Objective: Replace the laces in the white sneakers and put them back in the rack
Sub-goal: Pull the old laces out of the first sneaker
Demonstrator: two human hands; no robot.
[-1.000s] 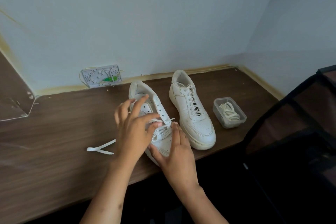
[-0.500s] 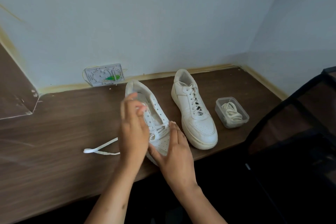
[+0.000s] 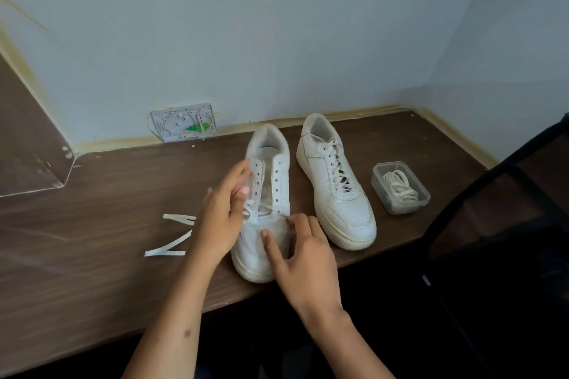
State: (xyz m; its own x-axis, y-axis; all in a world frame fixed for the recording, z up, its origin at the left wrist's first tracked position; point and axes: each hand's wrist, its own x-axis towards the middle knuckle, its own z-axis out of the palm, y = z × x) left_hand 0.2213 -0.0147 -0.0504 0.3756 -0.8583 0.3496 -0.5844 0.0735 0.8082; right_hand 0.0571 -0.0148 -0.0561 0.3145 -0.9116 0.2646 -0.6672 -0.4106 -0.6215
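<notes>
Two white sneakers stand on the brown table [image 3: 92, 224]. The left sneaker [image 3: 271, 163] has most eyelets bare; a white lace [image 3: 167, 251] runs only through its lowest eyelets and trails out over the table to the left. My left hand [image 3: 221, 218] pinches that lace at the sneaker's left side. My right hand [image 3: 303, 258] rests on the toe cap with fingers spread, steadying the shoe. The right sneaker [image 3: 335, 191] is fully laced and untouched.
A clear plastic box [image 3: 400, 188] with a coiled cream lace sits right of the sneakers. A small grey plastic panel [image 3: 184, 123] leans on the wall behind. A black chair [image 3: 508, 224] fills the right foreground. The table's front edge runs just under my right hand.
My left hand slid down the left sneaker's left side, drawing the lace out of more eyelets. My right hand stayed on the toe. The view shifted slightly.
</notes>
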